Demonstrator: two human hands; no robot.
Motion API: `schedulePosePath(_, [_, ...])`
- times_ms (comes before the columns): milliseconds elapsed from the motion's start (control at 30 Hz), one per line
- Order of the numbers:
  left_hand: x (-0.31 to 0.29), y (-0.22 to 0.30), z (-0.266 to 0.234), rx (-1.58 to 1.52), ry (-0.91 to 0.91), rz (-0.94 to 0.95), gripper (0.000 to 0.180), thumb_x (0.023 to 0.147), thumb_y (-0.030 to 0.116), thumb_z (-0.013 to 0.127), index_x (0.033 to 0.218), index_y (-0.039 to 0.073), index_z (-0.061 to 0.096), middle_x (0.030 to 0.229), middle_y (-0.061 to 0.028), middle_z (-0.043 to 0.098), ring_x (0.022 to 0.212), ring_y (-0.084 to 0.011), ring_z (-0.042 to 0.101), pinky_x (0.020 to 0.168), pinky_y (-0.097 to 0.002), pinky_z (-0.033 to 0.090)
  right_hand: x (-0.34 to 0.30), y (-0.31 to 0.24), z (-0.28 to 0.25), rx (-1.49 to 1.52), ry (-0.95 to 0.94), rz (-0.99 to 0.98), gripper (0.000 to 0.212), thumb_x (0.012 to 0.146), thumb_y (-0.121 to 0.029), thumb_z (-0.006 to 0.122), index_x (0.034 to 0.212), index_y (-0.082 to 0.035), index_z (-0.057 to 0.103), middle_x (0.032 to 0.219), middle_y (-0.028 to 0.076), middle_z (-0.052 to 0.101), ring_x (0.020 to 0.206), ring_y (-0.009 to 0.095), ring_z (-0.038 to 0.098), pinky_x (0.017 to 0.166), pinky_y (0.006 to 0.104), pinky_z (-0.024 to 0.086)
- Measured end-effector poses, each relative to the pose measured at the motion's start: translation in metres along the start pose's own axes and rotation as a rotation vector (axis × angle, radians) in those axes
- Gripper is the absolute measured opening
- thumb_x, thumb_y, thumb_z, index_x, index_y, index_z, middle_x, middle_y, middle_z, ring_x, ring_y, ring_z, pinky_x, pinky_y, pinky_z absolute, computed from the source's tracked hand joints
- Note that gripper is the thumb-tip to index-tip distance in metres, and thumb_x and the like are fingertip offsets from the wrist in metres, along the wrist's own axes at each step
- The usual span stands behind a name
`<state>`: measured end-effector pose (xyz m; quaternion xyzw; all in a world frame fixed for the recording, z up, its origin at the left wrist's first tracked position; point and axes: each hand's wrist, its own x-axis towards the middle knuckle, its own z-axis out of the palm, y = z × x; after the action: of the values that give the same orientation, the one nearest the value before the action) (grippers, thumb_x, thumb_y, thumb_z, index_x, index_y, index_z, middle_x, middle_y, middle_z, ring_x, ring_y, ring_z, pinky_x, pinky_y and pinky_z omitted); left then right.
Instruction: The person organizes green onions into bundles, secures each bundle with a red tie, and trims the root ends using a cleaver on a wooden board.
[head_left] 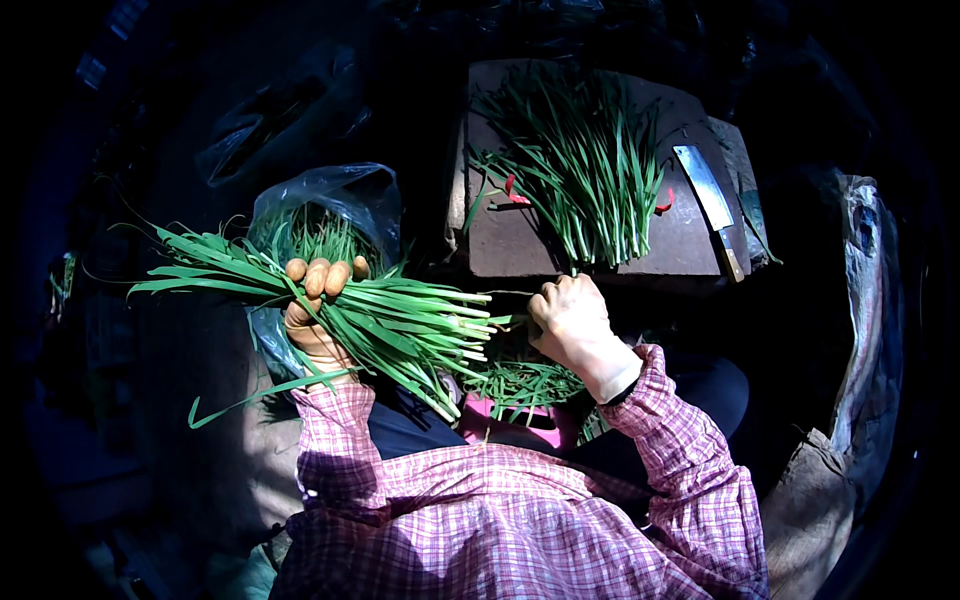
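Green bunch: long leaves with pale cut stems (400, 315), held in the air over the person's lap — leaf tips toward the left, stem ends toward the right.
Left hand: clamped around the bunch (318, 342), fingers wrapped over the top of the leaves; one long leaf hangs apart below the wrist.
Right hand: just beyond the stem ends (578, 318), fingers curled in; a thin green strand runs toward it, but one cannot tell whether the fingers grip it.
Loose greens: a scattered heap (530, 385) below and between the two hands, beside a pink object (490, 430) whose full shape is hidden.
Plastic bag: clear (290, 190), behind the left hand, with more greens inside.
Surface: a brown board (500, 245) ahead of the person, bearing a large pile of the same leaves (590, 160), stems toward the person.
Red strips: one at each side of the pile (515, 190).
Cleaver: at the right of the board (708, 195), handle end nearest the person.
Sleeves: pink checked cloth (690, 430) on both arms.
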<state>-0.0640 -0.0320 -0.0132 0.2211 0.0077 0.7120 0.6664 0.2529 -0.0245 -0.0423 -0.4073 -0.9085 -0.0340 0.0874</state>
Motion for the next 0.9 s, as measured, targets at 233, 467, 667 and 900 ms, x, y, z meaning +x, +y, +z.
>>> schedulePosePath(233, [0.006,0.004,0.007,-0.025,-0.128,-0.011,0.034,0.079,-0.009,0.064,0.098,0.018,0.060,0.081,0.0071,0.053,0.083,-0.0111,0.055,0.117,-0.0439,0.034,-0.009,0.013,-0.011,1.161,-0.081,0.324,0.058,0.084,0.005,0.057,0.137,-0.018,0.057,0.143,0.007,0.056,0.106,0.023,0.067,0.087,0.0325,0.055])
schedulePosePath(467, [0.008,-0.017,0.017,-0.196,-0.148,-0.071,0.030,0.080,-0.003,0.073,0.101,0.015,0.062,0.084,0.0045,0.059,0.081,-0.0111,0.058,0.109,-0.0377,0.038,0.020,-0.014,0.010,2.023,-0.475,-0.024,0.072,0.086,-0.021,0.080,0.147,-0.003,0.047,0.133,0.009,0.062,0.116,0.015,0.060,0.099,0.0303,0.050])
schedulePosePath(667, [0.006,-0.014,0.009,-0.175,-0.102,-0.058,0.029,0.081,-0.007,0.070,0.097,0.015,0.063,0.078,0.0065,0.055,0.075,-0.0090,0.056,0.104,-0.0356,0.042,0.001,-0.013,-0.018,1.833,-0.462,0.530,0.016,0.090,-0.016,0.076,0.097,-0.004,0.070,0.072,-0.001,0.066,0.059,0.005,0.053,0.053,0.0217,0.041])
schedulePosePath(900, [0.006,-0.007,-0.004,-0.127,0.008,0.077,0.037,0.078,-0.009,0.056,0.106,0.014,0.061,0.085,0.0050,0.053,0.082,-0.0110,0.054,0.116,-0.0463,0.037,-0.022,-0.002,-0.029,1.320,0.262,0.530,0.017,0.090,-0.006,0.074,0.106,-0.006,0.073,0.095,0.008,0.072,0.082,0.016,0.068,0.069,0.0295,0.053])
